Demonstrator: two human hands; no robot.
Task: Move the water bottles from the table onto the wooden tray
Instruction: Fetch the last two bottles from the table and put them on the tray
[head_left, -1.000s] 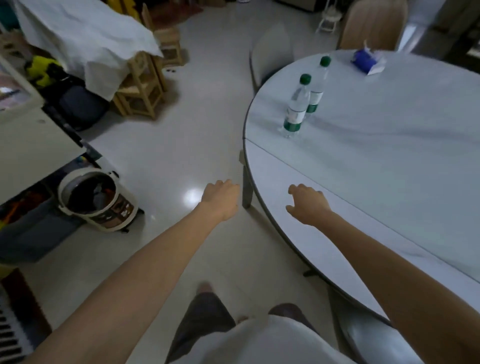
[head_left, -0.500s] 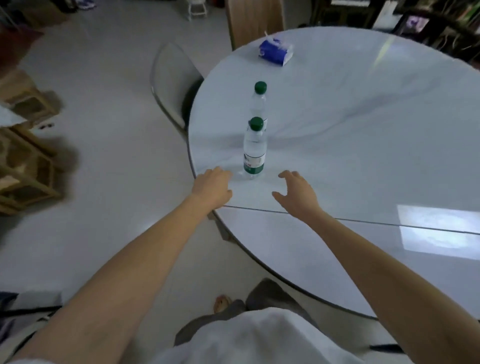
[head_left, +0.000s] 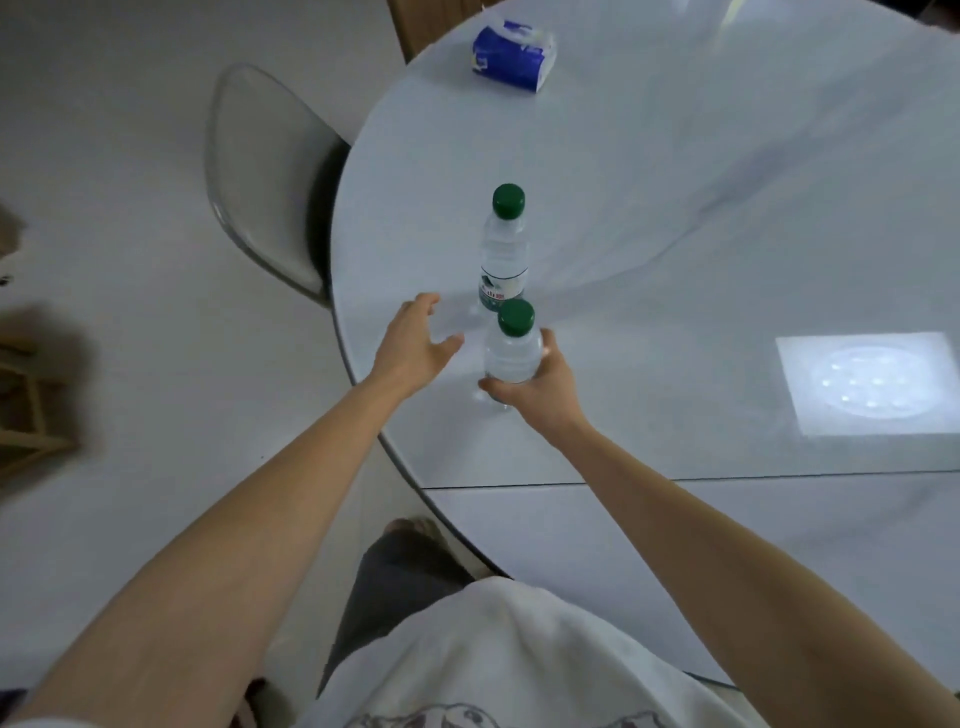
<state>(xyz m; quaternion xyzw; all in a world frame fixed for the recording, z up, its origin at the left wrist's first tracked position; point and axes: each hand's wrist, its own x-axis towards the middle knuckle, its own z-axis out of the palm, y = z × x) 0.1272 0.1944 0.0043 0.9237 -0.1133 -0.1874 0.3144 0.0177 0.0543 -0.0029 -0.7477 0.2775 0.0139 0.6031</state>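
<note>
Half a second ago both hands hung short of the bottles; since then the right hand (head_left: 537, 387) has closed round the near bottle (head_left: 511, 353), and the left hand (head_left: 415, 343) has come forward over the table's edge. The right hand's fingers and thumb wrap the lower body of the near bottle, which stands upright on the round white table (head_left: 675, 208); whether its base has left the surface cannot be told. Just left of that grip the left hand is spread, fingers relaxed and apart, holding nothing and touching neither bottle.

There are two water bottles, both clear with green caps. The far bottle (head_left: 504, 260) stands upright directly beyond the gripped one, close behind it, untouched, its label facing the camera. Well beyond the grip, near the table's far edge, lies one blue tissue pack (head_left: 511, 54). To the right of the grip a bright square reflection (head_left: 872, 384) shows on the tabletop. One grey chair (head_left: 270, 176) sits tucked against the table, left of and beyond the hands.
</note>
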